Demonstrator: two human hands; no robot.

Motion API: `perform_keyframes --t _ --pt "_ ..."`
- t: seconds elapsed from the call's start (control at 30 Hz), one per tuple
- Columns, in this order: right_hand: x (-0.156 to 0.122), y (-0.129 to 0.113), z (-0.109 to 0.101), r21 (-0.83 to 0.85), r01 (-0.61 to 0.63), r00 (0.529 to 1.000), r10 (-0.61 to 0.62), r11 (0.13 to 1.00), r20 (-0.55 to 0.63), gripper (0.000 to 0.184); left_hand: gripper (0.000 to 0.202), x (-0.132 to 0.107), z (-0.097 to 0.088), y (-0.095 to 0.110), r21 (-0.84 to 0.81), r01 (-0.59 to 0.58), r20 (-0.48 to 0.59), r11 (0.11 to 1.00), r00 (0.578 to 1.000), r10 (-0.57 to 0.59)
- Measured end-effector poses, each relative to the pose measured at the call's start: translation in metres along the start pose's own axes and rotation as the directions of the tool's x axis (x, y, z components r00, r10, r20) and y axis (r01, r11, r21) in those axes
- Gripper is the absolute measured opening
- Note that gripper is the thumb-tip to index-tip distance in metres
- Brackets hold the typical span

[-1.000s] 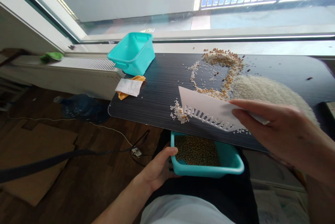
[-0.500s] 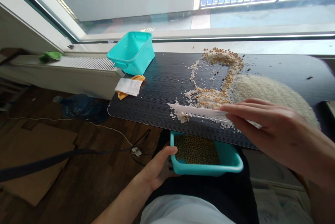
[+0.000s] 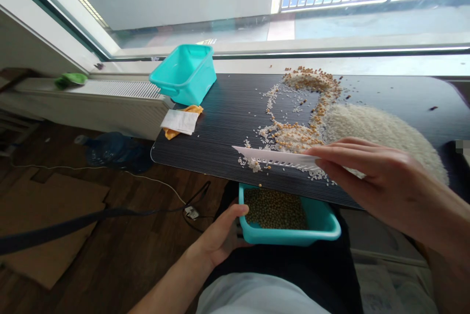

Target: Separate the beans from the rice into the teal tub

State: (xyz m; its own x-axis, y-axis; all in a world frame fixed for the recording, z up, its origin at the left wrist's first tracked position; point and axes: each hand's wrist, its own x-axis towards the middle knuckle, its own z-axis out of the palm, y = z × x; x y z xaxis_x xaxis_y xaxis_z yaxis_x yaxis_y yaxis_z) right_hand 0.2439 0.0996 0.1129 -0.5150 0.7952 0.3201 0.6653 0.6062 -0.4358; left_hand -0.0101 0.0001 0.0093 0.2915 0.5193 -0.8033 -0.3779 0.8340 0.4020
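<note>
My right hand (image 3: pixel 367 172) pinches one end of a thin white plastic strip (image 3: pixel 275 154) with a row of slots. The strip is held on edge over the dark tabletop, among loose rice grains (image 3: pixel 253 163). Just behind it lies a small heap of rice mixed with yellow peas (image 3: pixel 297 137). My left hand (image 3: pixel 225 230) grips the left end of a teal bin (image 3: pixel 293 238) below the table's front edge, thumb over the rim. Greenish-brown peas or lentils (image 3: pixel 279 209) cover much of the bin's bottom. One yellow pea (image 3: pixel 260 185) is at the table edge above the bin.
A large pile of white rice (image 3: pixel 382 128) covers the right of the table (image 3: pixel 227 123). Another rice-and-pea heap (image 3: pixel 308 79) lies near the window. At the left stand a second teal bin (image 3: pixel 198 79) and a folded white and orange cloth (image 3: pixel 180 122).
The white strip has shifted slightly left in my right hand's grip. A yellow pea has come forward to the table edge. My left hand and the bin stay put.
</note>
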Motion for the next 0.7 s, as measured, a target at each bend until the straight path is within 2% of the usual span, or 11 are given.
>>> perform_keyframes --t 0.13,0.33,0.43,0.57,0.7 --pt "-0.005 0.001 -0.006 0.000 -0.001 1.000 0.001 1.000 0.028 0.028 0.065 0.000 0.000 0.000 -0.005 -0.006 0.010 1.000 1.000 0.006" --pt "-0.022 0.008 -0.016 -0.051 -0.070 0.996 0.067 0.996 -0.053 0.024 0.066 -0.001 0.000 0.002 0.015 0.002 0.032 1.000 0.999 -0.003" --pt "-0.029 0.010 -0.017 -0.074 -0.056 0.997 0.052 0.996 -0.052 0.024 0.066 -0.002 0.000 0.002 0.018 0.008 0.031 1.000 0.999 -0.008" --pt "-0.033 0.006 -0.018 -0.017 -0.023 1.000 0.023 1.000 -0.019 0.023 0.065 -0.002 0.000 0.002 0.023 0.006 0.027 1.000 1.000 -0.007" --pt "-0.026 0.001 -0.012 -0.005 -0.060 0.997 0.059 0.998 -0.055 0.021 0.067 -0.001 0.000 0.002 0.027 0.002 0.031 1.000 1.000 -0.003"
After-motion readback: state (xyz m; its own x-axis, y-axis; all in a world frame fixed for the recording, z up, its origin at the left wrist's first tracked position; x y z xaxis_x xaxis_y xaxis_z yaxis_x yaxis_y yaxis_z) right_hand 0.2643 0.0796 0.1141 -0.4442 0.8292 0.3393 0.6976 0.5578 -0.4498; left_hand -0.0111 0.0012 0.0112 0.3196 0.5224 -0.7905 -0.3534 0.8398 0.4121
